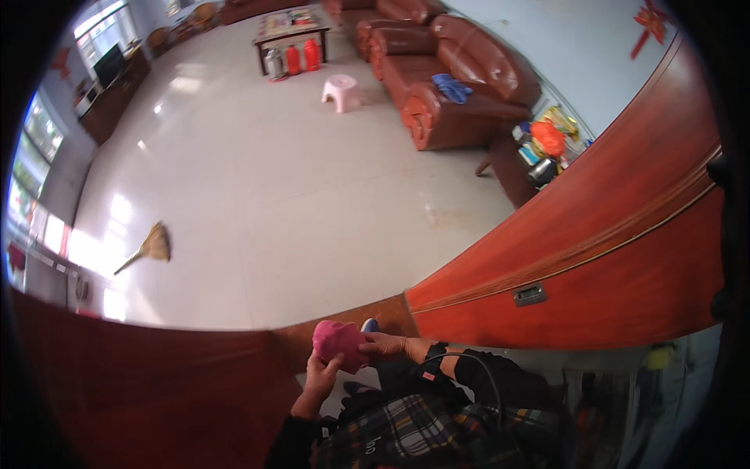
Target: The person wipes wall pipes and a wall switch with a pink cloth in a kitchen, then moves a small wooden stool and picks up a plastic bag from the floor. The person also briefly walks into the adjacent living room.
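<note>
Both my hands hold a crumpled pink cloth point(338, 345) in front of my body. My left hand point(319, 375) grips its lower left edge, thumb on top. My right hand point(384, 346) pinches it from the right side. The fingers under the cloth are hidden. Below it, a blue shoe point(370, 325) shows on the brown doorway threshold point(351, 313).
Red-brown wooden door panels point(469, 305) flank the doorway. On the tiled floor point(281, 205) ahead are a straw broom point(155, 243) and a pink plastic stool point(341, 91). Brown leather sofas point(469, 99) line the right wall; a low table point(290, 29) stands farther off.
</note>
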Tool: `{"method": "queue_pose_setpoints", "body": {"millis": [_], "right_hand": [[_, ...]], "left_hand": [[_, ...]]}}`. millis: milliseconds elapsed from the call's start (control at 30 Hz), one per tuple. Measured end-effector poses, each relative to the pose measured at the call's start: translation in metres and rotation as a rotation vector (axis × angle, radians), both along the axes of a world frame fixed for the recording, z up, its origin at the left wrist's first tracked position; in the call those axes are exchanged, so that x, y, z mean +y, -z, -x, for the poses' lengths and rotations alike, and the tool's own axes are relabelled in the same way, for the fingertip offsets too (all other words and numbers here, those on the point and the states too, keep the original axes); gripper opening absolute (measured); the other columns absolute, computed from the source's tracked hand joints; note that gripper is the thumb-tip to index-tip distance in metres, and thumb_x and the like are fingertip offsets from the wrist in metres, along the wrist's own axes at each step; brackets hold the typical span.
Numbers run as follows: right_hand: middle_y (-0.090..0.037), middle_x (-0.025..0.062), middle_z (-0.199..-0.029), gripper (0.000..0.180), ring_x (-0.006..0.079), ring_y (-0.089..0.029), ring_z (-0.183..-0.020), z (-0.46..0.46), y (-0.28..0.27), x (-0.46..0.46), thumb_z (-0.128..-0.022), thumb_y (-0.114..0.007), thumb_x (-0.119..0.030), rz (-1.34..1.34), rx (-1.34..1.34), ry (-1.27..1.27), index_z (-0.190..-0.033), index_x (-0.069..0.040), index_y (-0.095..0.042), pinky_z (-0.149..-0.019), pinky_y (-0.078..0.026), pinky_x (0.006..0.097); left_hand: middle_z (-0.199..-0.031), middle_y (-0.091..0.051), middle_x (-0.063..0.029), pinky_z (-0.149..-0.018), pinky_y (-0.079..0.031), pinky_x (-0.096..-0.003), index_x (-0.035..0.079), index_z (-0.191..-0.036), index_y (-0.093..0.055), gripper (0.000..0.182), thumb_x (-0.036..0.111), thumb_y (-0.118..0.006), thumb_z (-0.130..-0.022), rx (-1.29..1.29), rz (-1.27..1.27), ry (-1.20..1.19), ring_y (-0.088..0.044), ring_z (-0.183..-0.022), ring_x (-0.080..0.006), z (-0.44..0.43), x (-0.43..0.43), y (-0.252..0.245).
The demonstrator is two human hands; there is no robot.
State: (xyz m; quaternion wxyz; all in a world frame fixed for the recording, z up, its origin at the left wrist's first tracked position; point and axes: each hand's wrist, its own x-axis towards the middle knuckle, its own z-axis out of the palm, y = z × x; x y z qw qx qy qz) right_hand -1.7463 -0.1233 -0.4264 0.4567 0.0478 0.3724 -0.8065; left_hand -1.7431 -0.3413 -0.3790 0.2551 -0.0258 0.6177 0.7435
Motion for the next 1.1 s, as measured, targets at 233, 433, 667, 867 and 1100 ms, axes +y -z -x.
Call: {"method": "queue_pose_setpoints", "body": {"millis": [233, 433, 667, 867, 1100], "right_hand": [[-0.057, 0.0083, -0.125, 0.048, 0.0207, -0.054, -0.115, 0.077, 0.001, 0.077, -0.087, -0.064, -0.011, -0.127, 0.097, 0.340, -0.132, -0.005, -0.047, -0.101, -0.043, 0.0360], [-0.059, 0.0092, -0.121, 0.043, 0.0212, -0.057, -0.111, 0.076, 0.017, 0.140, -0.085, -0.061, -0.002, -0.228, -0.173, 0.651, -0.127, -0.003, -0.050, -0.098, -0.046, 0.0359], [-0.061, 0.0096, -0.116, 0.042, 0.0194, -0.059, -0.105, 0.013, 0.060, 0.151, -0.087, -0.061, -0.010, -0.430, -0.186, 1.031, -0.126, -0.003, -0.051, -0.091, -0.047, 0.0348], [-0.065, 0.0121, -0.105, 0.048, 0.0214, -0.065, -0.087, -0.035, 0.046, 0.084, -0.086, -0.065, -0.023, -0.683, -0.845, 1.473, -0.123, 0.004, -0.053, -0.073, -0.054, 0.0345], [-0.066, 0.0133, -0.102, 0.043, 0.0250, -0.065, -0.083, -0.040, 0.112, -0.038, -0.080, -0.071, -0.020, -0.763, -1.053, 1.826, -0.114, 0.003, -0.059, -0.075, -0.053, 0.0364]], "left_hand": [[-0.106, -0.066, -0.0129, -0.085, -0.050, -0.0338, 0.000, -0.118, -0.055, 0.045, 0.021, -0.070, -0.082, 0.126, 0.287, 0.542, -0.063, -0.097, -0.0202, 0.130, 0.089, 0.000], [-0.104, -0.064, -0.0161, -0.077, -0.053, -0.0324, -0.004, -0.117, -0.052, 0.043, 0.018, -0.069, -0.083, 0.134, 0.330, 0.753, -0.065, -0.089, -0.0200, 0.217, 0.137, 0.016], [-0.096, -0.066, -0.0118, -0.080, -0.052, -0.0303, -0.001, -0.112, -0.055, 0.037, 0.018, -0.068, -0.084, 0.216, 0.248, 1.087, -0.065, -0.091, -0.0190, 0.323, 0.181, 0.049], [-0.098, -0.067, -0.0106, -0.080, -0.052, -0.0313, -0.002, -0.113, -0.056, 0.034, 0.017, -0.065, -0.086, 0.364, 0.123, 1.353, -0.065, -0.091, -0.0175, 0.404, 0.239, 0.027], [-0.087, -0.066, -0.0087, -0.074, -0.052, -0.0295, 0.000, -0.107, -0.059, 0.031, 0.020, -0.068, -0.084, 0.444, 0.145, 1.688, -0.064, -0.081, -0.0155, 0.436, 0.279, 0.036]]}}
